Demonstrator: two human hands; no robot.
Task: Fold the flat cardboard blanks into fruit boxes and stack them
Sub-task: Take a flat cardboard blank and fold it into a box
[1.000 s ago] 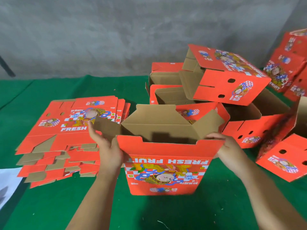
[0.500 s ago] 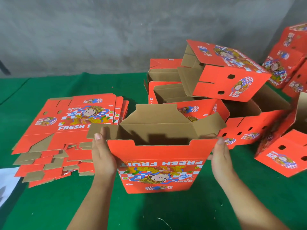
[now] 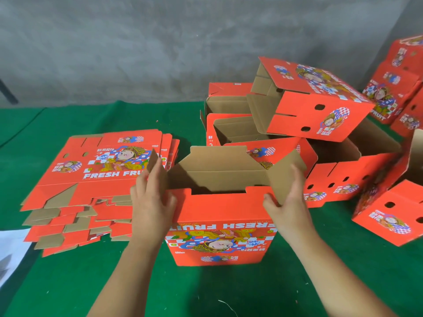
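Observation:
A half-formed red fruit box [image 3: 219, 234] stands upside down on the green table in front of me, its "FRESH FRUIT" print inverted and its brown flaps open upward. My left hand [image 3: 151, 202] grips its left side flap, fingers pressed on the flap's outer face. My right hand [image 3: 288, 202] holds the right side flap, thumb on the front panel. A pile of flat red blanks [image 3: 96, 179] lies to the left. Several folded boxes [image 3: 315, 104] are heaped behind and to the right.
The green-covered table [image 3: 68, 289] runs to a grey concrete wall [image 3: 137, 46] at the back. More folded boxes [image 3: 398, 83] stack at the far right, and one lies tilted near the right edge [image 3: 389, 213]. White paper [image 3: 11, 252] shows at the left edge.
Both hands have shifted from the box's sides up onto the two side flaps, which now stand more upright. The view moved closer to the box.

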